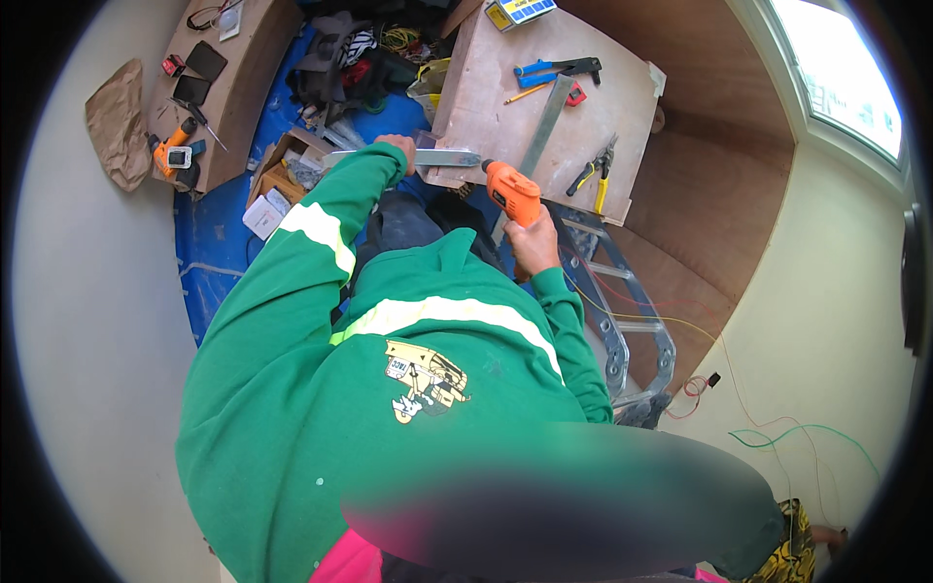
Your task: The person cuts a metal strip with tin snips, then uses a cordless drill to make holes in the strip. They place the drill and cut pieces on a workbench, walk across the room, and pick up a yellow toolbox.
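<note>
My left hand (397,151) is closed around a flat grey metal strip (442,157), whose end lies over the near edge of a plywood surface (486,87). In my right hand (535,245) is an orange power drill (513,192), fingers wrapped round its grip. The drill's nose points at the strip's right end; whether the bit touches the metal is too small to tell. Another metal strip (547,126) lies slantwise on the plywood. Around it are a blue hand riveter (564,70), a red tape measure (576,94), a pencil (526,94) and yellow-handled snips (595,177).
An aluminium ladder (622,301) lies to my right, thin wires (695,387) trailing beyond it. At left, a wooden bench (228,83) bears another orange drill (175,146) and a brown paper bag (121,121). An open cardboard box (287,160) sits on blue floor covering (209,233).
</note>
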The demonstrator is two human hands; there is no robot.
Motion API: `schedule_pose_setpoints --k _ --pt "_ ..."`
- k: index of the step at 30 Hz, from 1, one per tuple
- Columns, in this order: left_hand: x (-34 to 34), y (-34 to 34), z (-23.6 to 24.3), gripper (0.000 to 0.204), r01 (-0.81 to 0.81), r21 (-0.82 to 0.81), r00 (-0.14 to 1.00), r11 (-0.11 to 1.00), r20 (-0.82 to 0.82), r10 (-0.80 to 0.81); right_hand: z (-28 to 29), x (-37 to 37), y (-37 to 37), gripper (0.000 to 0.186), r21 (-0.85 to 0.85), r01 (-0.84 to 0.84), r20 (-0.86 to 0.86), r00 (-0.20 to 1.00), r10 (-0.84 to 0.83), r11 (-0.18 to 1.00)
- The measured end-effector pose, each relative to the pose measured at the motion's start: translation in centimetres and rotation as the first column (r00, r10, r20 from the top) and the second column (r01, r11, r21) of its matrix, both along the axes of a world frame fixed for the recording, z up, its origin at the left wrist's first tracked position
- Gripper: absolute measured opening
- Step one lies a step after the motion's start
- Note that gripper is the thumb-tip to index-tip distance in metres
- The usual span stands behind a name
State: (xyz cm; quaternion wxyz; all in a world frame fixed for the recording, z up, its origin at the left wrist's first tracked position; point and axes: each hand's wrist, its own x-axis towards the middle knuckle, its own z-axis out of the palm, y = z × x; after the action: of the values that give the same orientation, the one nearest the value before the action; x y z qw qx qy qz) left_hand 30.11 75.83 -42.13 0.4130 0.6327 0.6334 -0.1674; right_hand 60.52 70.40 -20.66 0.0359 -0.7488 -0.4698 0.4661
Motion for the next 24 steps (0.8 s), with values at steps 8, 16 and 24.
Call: schedule_pose_setpoints --k 8,16,24 --pt "0.0 0.3 -0.2 0.041 0.003 -0.003 1.0 1.0 -0.016 -0.003 -0.4 0.2 0.0 0.047 0.004 -0.01 -0.013 1.0 0.01 1.0" --pt "0.0 0.4 0.0 0.04 0.01 -0.02 1.0 1.0 0.001 -0.01 -0.2 -0.1 0.3 0.047 0.003 -0.025 -0.014 1.0 0.025 1.0" --pt "0.2 0.3 0.9 0.035 0.027 0.027 0.999 0.999 -0.021 -0.026 0.8 -1.5 1.7 0.045 0.045 -0.256 0.173 0.954 0.245 0.966"
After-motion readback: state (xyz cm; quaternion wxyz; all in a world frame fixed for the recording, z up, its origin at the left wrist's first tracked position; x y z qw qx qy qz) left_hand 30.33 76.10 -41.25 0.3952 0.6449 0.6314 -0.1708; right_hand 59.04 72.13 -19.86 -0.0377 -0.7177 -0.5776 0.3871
